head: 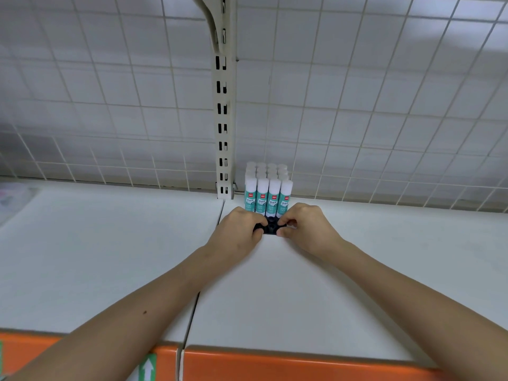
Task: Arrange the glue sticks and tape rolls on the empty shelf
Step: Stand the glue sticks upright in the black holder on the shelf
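**Both hands square a row of black rolls against the glue sticks**

The glue sticks [268, 193] stand upright in a tight block at the back of the white shelf [357, 270]. The block is just right of the slotted upright post [224, 119] and close to the wire grid [110, 92] behind it. White caps are up and teal labels face forward. Packing them into that corner probably lets the post and grid brace the block, so the narrow tubes cannot topple, and leaves the front of the shelf open for more stock.

Directly in front of the sticks, low on the shelf, lies a short dark item with a round hole showing at its middle. It is most likely a few black tape rolls [270, 229] set side by side, though the hands cover its ends and the count cannot be told.

The left hand [239, 229] curls its fingers around the left end. The right hand [305, 225] pinches the right end between thumb and fingertips. Gripping from both sides at once would press the rolls together and hold the row parallel to the front line of sticks.

Whether the rolls touch the sticks cannot be told. The step in hand looks like seating and straightening this row. Letting go unevenly could let a roll drift out of line or nudge the front sticks.

An orange strip [275, 364] edges the shelf front.
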{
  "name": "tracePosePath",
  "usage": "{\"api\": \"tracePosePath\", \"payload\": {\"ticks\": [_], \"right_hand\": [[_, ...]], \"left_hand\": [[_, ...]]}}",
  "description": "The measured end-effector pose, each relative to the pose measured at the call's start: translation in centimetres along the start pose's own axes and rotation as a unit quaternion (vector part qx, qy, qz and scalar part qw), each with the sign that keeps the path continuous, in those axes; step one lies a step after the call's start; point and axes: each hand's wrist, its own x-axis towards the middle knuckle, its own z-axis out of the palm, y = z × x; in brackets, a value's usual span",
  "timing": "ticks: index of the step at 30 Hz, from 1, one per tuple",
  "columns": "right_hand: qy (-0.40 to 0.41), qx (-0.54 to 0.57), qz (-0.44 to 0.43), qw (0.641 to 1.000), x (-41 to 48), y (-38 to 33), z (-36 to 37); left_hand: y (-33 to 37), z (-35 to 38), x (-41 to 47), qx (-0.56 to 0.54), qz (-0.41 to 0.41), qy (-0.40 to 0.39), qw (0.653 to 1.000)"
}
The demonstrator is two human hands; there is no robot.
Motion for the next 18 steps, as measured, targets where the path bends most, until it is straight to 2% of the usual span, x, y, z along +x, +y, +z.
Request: {"api": "tracePosePath", "payload": {"ticks": [18], "right_hand": [[-0.012,-0.038,-0.015,0.999,-0.32,-0.31,-0.59]], "left_hand": [[0.49,0.27,-0.81,0.016,0.007,-0.025,1.0]]}}
